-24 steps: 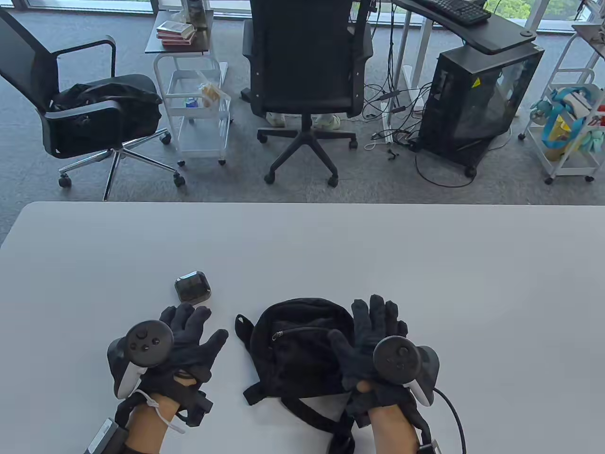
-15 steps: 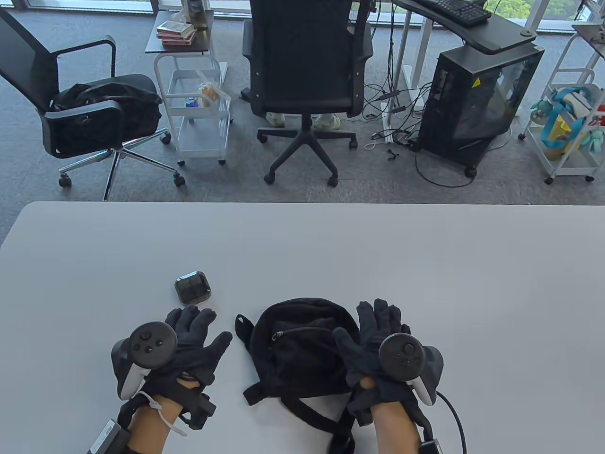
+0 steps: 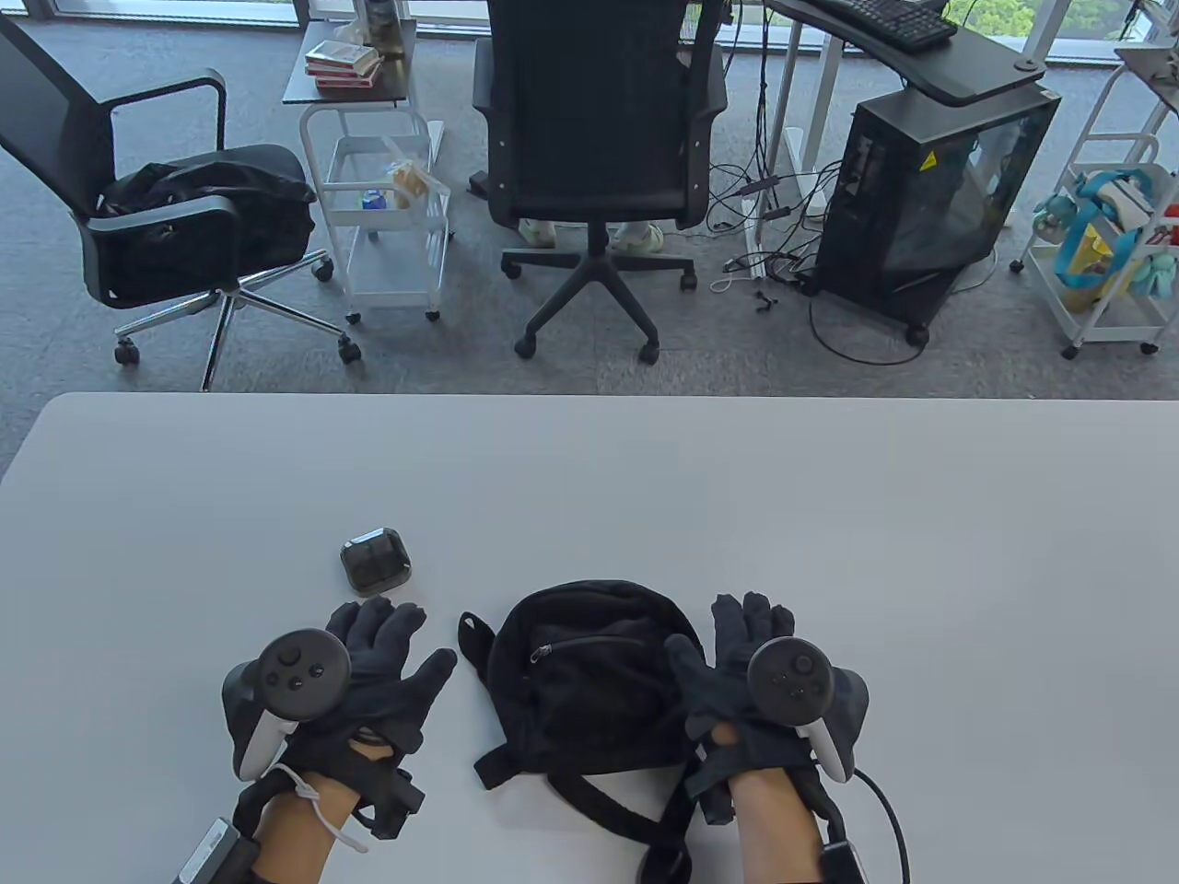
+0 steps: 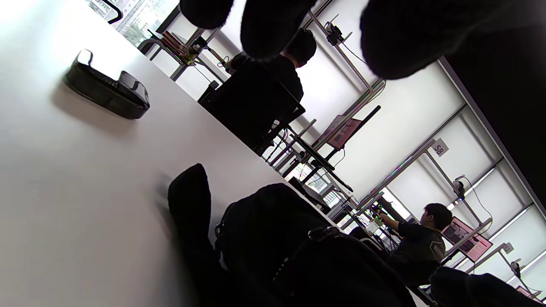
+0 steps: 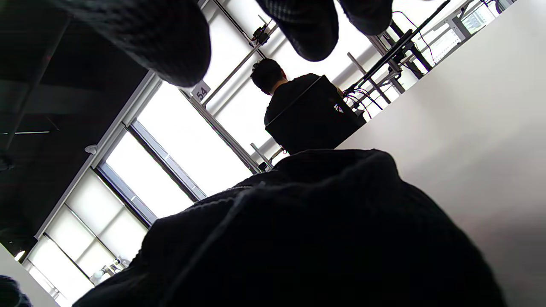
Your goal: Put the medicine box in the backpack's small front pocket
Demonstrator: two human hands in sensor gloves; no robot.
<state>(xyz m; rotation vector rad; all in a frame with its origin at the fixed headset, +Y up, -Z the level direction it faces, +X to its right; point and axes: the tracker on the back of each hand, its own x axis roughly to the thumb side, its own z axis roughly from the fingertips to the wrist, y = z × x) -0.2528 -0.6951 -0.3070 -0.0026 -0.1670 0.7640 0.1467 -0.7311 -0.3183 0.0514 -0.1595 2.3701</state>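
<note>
A small black backpack (image 3: 585, 681) lies flat on the white table (image 3: 645, 479), its front pocket zipper (image 3: 589, 643) shut and facing up. It also shows in the left wrist view (image 4: 273, 243) and fills the right wrist view (image 5: 307, 238). The medicine box (image 3: 375, 559), small, dark and translucent, sits on the table left of the backpack; it shows in the left wrist view (image 4: 106, 89) too. My left hand (image 3: 387, 658) is open, empty, just below the box. My right hand (image 3: 737, 645) is open, fingers spread over the backpack's right edge.
Backpack straps (image 3: 608, 810) trail toward the table's near edge. A cable (image 3: 889, 810) runs from my right wrist. Beyond the table's far edge stand office chairs (image 3: 599, 138), a cart (image 3: 387, 184) and a computer tower (image 3: 930, 193).
Both hands have drifted slightly right and toward the near edge. The right hand has slid off the backpack's front to its right edge. The box and backpack have not moved.
</note>
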